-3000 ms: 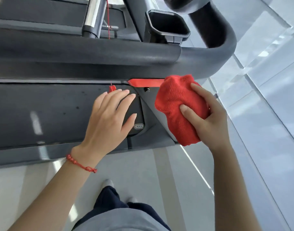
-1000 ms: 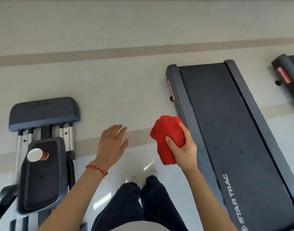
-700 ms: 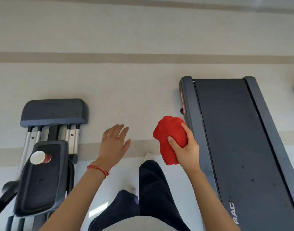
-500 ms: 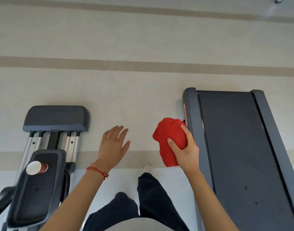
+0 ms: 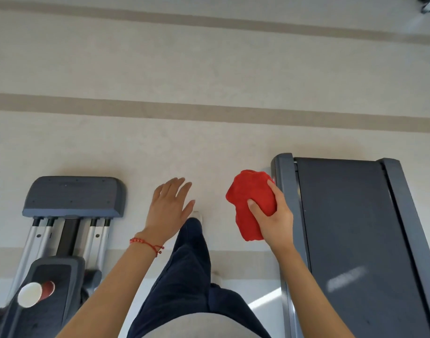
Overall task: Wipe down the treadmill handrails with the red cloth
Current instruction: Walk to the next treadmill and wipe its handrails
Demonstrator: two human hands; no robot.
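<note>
Pale striped floor (image 5: 209,69) runs open between treadmill (image 5: 355,228) and stepper (image 5: 72,196); right hand (image 5: 274,215) grips cloth (image 5: 253,201), left hand (image 5: 168,206) fingers spread.

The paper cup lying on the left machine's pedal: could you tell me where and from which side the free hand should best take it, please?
Grip the cup round its red body, just behind the white rim, coming from above with the left hand. It lies on its side on the pedal, mouth toward the lower left, so its round wall faces up. Pinching the rim would likely crush it.
</note>
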